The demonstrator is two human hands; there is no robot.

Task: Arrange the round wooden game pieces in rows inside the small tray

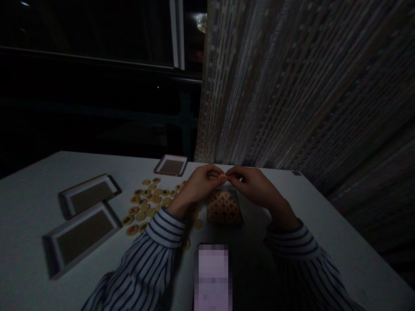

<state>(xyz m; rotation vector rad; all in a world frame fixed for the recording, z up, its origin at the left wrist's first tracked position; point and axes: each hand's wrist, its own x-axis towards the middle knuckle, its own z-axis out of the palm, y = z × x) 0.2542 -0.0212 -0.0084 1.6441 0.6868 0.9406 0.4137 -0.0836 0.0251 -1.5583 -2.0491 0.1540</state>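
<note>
Between the fingertips of my left hand (200, 185) and my right hand (253, 185) is a round xiangqi piece (222, 177) with a red character on it. Both hands are closed in a pinch on this piece, held above the far end of a small box (240, 216). Rows of red-marked xiangqi pieces (223, 207) lie face up inside the box. Left of the box, partly behind my left wrist, a loose spread of xiangqi pieces (150, 212) covers the table, some with red or dark characters, some showing plain faces.
Two shallow open boxes (112, 214) lie on the white table (26, 207) at the left, and a smaller box lid or tray (185, 166) sits near the far edge. A phone with a blurred screen (213, 276) is at the front. A string curtain (259, 86) hangs behind the table at the right.
</note>
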